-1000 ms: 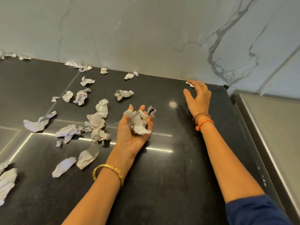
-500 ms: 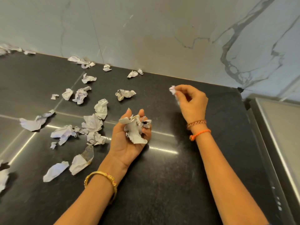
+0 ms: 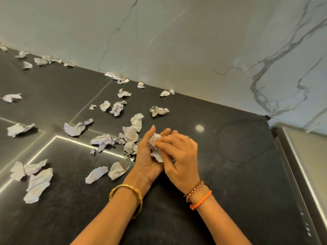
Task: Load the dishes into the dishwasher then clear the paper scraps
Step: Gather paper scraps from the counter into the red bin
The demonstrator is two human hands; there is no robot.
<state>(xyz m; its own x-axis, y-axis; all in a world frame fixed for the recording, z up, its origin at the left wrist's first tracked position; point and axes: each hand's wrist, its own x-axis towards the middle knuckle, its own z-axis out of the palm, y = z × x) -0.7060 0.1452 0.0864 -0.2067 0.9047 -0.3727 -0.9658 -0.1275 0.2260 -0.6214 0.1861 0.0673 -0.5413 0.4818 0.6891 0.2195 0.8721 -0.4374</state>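
My left hand [image 3: 146, 160] lies palm up on the black countertop [image 3: 230, 165], cupping a bunch of crumpled white paper scraps [image 3: 155, 147]. My right hand [image 3: 178, 156] rests over it, fingertips pressing a scrap into the bunch. Several more crumpled scraps [image 3: 131, 135] lie loose on the counter to the left, one pile right beside my left hand. Other scraps [image 3: 159, 110] sit farther back, some [image 3: 166, 93] along the wall. No dishes or dishwasher are in view.
A white marble wall [image 3: 177, 41] backs the counter. At the right edge stands a steel-framed surface [image 3: 304, 156], raised beside the counter. Larger torn pieces [image 3: 38, 183] lie at the near left. The counter right of my hands holds no scraps.
My right hand picked a small scrap from near the wall and brought it left to my left palm. The view shifted, showing more counter at the left.
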